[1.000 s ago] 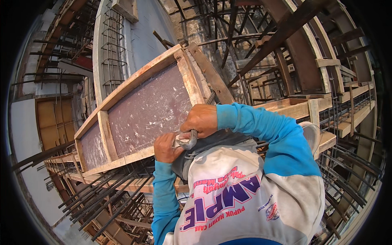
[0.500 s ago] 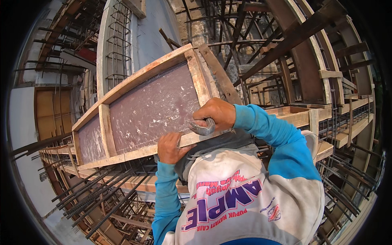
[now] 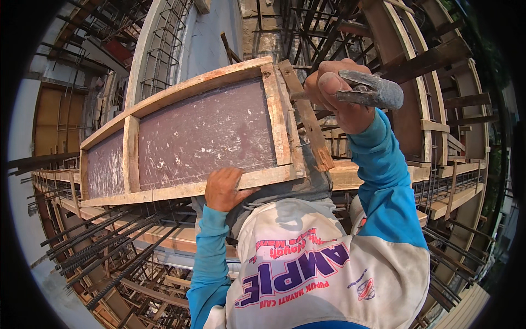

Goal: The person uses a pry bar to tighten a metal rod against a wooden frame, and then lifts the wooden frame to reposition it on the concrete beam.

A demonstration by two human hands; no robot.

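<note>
A formwork panel, a dark brown board [image 3: 205,140] with splashes of dried cement and a timber frame [image 3: 131,156], lies tilted in front of me. My left hand [image 3: 223,189] is closed over the near rail of that frame, thumb on my side. Raised beyond the panel's right end, my right hand [image 3: 339,98] grips a hammer [image 3: 378,93] with a worn grey metal head. The fist covers most of its handle. A loose-looking wooden strip [image 3: 307,118] slants along the panel's right end, below and left of the raised fist.
Steel bars [image 3: 104,247] stick out at the lower left. A rebar cage [image 3: 163,55] runs beside a pale wall [image 3: 213,38] at the back. Timber formwork [image 3: 405,77] and beams stand to the right, with gaps between the members below.
My right hand has lifted the hammer from the panel's near right corner up and away to the right. My left hand keeps its hold on the rail, and the view has shifted slightly.
</note>
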